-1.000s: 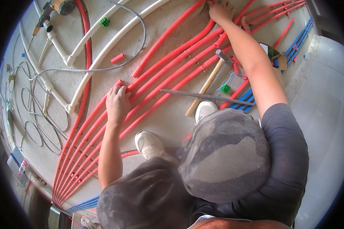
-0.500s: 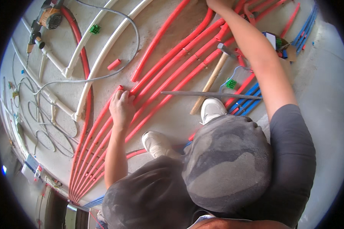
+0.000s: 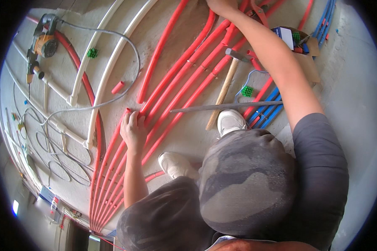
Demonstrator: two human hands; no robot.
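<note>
My left hand (image 3: 134,130) is closed around a red plastic pipe (image 3: 118,133) just below its open upper end. Other red pipes (image 3: 176,82) run beside it in a fan across the concrete floor. A separate straight red pipe (image 3: 158,53) lies above, its lower end a little apart from the held pipe. My right hand (image 3: 223,7) reaches to the top edge of the picture, by the bent end of another red pipe (image 3: 209,23). Its fingers are mostly cut off, so its hold does not show.
A hammer (image 3: 227,85) and a long grey rod (image 3: 213,107) lie near my shoe. Blue pipes (image 3: 269,113), a green spacer block (image 3: 247,91) and an open box (image 3: 308,62) sit to the right. White pipes (image 3: 107,75), a power drill (image 3: 44,42) and grey cable (image 3: 77,108) occupy the left.
The view has shifted, so the scene sits slightly differently. My left hand stays on the pipe, and my right hand stays by the bent pipe at the top.
</note>
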